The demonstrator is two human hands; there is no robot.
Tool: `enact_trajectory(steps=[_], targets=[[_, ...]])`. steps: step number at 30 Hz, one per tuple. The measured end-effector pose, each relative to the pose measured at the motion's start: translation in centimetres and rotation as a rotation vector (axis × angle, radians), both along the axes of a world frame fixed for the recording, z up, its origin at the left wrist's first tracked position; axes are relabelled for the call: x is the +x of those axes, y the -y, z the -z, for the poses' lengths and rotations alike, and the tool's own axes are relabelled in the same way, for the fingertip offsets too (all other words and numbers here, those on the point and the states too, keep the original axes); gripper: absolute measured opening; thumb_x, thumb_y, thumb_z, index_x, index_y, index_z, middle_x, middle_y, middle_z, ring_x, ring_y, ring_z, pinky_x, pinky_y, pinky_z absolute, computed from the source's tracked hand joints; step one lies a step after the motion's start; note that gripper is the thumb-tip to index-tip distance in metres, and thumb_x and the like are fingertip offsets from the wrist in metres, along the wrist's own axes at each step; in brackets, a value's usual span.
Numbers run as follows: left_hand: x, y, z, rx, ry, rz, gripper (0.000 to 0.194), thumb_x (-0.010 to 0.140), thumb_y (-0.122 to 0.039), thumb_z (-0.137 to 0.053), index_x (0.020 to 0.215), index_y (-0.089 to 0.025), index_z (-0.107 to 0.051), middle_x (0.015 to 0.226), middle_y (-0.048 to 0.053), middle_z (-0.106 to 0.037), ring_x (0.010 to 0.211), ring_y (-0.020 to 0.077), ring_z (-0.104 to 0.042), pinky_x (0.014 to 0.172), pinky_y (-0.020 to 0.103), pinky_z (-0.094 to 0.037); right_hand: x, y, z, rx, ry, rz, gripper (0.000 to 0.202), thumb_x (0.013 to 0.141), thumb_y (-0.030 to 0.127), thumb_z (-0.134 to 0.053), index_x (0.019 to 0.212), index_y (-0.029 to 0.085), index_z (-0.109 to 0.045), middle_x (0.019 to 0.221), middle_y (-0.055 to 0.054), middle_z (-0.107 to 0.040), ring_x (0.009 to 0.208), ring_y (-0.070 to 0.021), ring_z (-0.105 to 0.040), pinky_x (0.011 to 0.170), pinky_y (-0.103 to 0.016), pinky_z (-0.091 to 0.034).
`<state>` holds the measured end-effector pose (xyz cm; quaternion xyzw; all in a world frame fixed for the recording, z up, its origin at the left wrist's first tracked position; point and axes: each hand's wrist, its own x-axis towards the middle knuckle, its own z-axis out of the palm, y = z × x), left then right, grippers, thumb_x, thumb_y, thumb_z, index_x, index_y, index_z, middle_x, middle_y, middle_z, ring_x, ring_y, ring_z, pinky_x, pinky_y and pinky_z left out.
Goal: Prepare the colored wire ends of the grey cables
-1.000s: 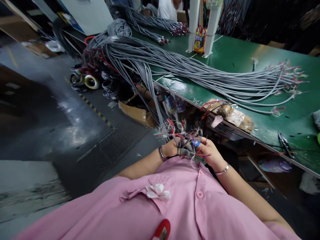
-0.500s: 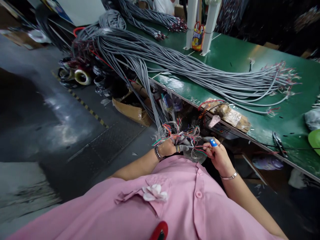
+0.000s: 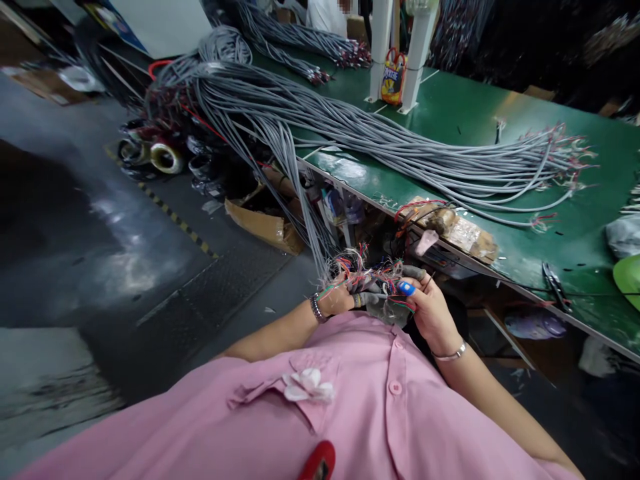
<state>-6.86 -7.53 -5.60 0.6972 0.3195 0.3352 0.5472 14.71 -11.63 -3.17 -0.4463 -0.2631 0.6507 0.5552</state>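
Observation:
Grey cables hang down from the table edge to my left hand [image 3: 339, 298], which is closed around their ends. Loose coloured wires and frayed pale strands [image 3: 373, 275] fan out above that hand, some red, green, blue and white. My right hand [image 3: 434, 312] is close beside it on the right, thumb and forefinger pinched at the thin wires. A blue cover with a light spot wraps the right thumb [image 3: 407, 288], and grey covers are on some fingers of both hands. The exact wire in the pinch is too small to make out.
A thick bundle of grey cables [image 3: 350, 123] lies across the green table [image 3: 475, 100]. Pliers [image 3: 556, 287] rest near its front edge, beside a taped block [image 3: 463, 233]. Below are a cardboard box [image 3: 265, 220] and wire coils [image 3: 167, 158]. Another person's white sleeve [image 3: 327, 17] shows behind.
My right hand has moved a little left, nearer my left hand, and its thumb now lies over the wires. The wire ends in my left hand have shifted slightly.

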Motion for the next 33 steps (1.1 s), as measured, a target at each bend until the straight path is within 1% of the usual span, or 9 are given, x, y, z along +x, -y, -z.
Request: enact_trajectory(steps=[3,5,11,15,18,21,26,30,33], targets=[[-0.2,-0.1,0.4,0.033,-0.033,0.015,0.029,0.075,-0.039,-0.080,0.077,-0.011,-0.072,0.056,0.001,-0.061,0.052,0.0091,-0.049,0.055,0.021,-0.042,0.4,0.1,0.2,0.021,0.027,0.083,0.042,0.066,0.021,-0.084,0.105,0.021,-0.067,0.080,0.003,-0.068,0.050,-0.0047,-0.045,0.041,-0.017,-0.032],[-0.1,-0.1,0.2,0.029,-0.027,0.018,0.030,0.076,-0.040,-0.079,0.078,-0.010,-0.072,0.055,0.001,-0.061,0.052,0.0090,-0.049,0.053,0.021,-0.041,0.7,0.3,0.2,0.032,0.048,0.119,0.042,0.066,0.021,-0.084,0.104,0.021,-0.067,0.080,0.002,-0.068,0.051,-0.0044,-0.043,0.041,-0.016,-0.030],[0.1,0.1,-0.8,0.001,-0.014,-0.014,0.033,0.074,-0.043,-0.079,0.075,-0.011,-0.071,0.048,-0.002,-0.053,0.046,0.0071,-0.042,0.047,0.019,-0.037,1.2,0.7,0.1,0.052,0.123,0.062,0.040,0.067,0.026,-0.084,0.103,0.020,-0.068,0.082,-0.001,-0.069,0.059,-0.0086,-0.054,0.050,-0.020,-0.042],[0.0,0.1,-0.5,-0.021,-0.010,-0.012,0.034,0.074,-0.044,-0.080,0.076,-0.011,-0.072,0.050,-0.001,-0.055,0.047,0.0079,-0.045,0.049,0.020,-0.039,1.4,0.5,0.6,0.061,0.182,0.012,0.036,0.068,0.027,-0.085,0.100,0.020,-0.070,0.087,-0.003,-0.071,0.071,-0.0124,-0.061,0.058,-0.023,-0.049],[0.0,0.1,0.1,-0.044,-0.008,-0.004,0.034,0.074,-0.043,-0.080,0.078,-0.011,-0.072,0.053,0.000,-0.059,0.049,0.0082,-0.048,0.050,0.019,-0.041,1.4,0.4,0.7,0.054,0.202,-0.002,0.033,0.068,0.028,-0.085,0.097,0.020,-0.071,0.089,-0.003,-0.072,0.075,-0.0138,-0.063,0.063,-0.024,-0.051],[0.0,0.0,0.5,-0.026,-0.015,0.002,0.034,0.073,-0.043,-0.080,0.077,-0.011,-0.072,0.059,0.002,-0.063,0.055,0.0096,-0.053,0.056,0.020,-0.046,1.5,0.4,0.6,0.059,0.208,0.006,0.030,0.069,0.029,-0.084,0.094,0.021,-0.072,0.087,-0.002,-0.072,0.075,-0.0149,-0.064,0.066,-0.027,-0.053],[0.2,0.1,0.1,-0.029,-0.029,0.023,0.034,0.075,-0.043,-0.078,0.078,-0.011,-0.072,0.068,0.004,-0.067,0.062,0.0110,-0.058,0.063,0.021,-0.050,1.6,0.1,0.7,0.088,0.212,0.023,0.034,0.070,0.030,-0.084,0.100,0.022,-0.071,0.095,-0.004,-0.073,0.084,-0.0173,-0.067,0.076,-0.030,-0.054],[0.4,0.2,-0.6,-0.074,-0.062,-0.009,0.035,0.072,-0.043,-0.081,0.074,-0.010,-0.070,0.062,0.002,-0.063,0.060,0.0106,-0.057,0.062,0.021,-0.051,1.4,-0.1,1.0,0.131,0.253,0.065,0.031,0.071,0.030,-0.083,0.098,0.023,-0.071,0.093,-0.003,-0.072,0.082,-0.0174,-0.066,0.079,-0.032,-0.055],[0.5,0.2,-0.3,-0.112,-0.055,-0.047,0.036,0.071,-0.045,-0.081,0.075,-0.011,-0.071,0.057,-0.001,-0.060,0.056,0.0095,-0.054,0.060,0.020,-0.050,1.6,0.3,0.6,0.220,0.342,0.097,0.025,0.076,0.029,-0.079,0.100,0.025,-0.070,0.093,-0.003,-0.072,0.082,-0.0179,-0.067,0.078,-0.033,-0.054]])
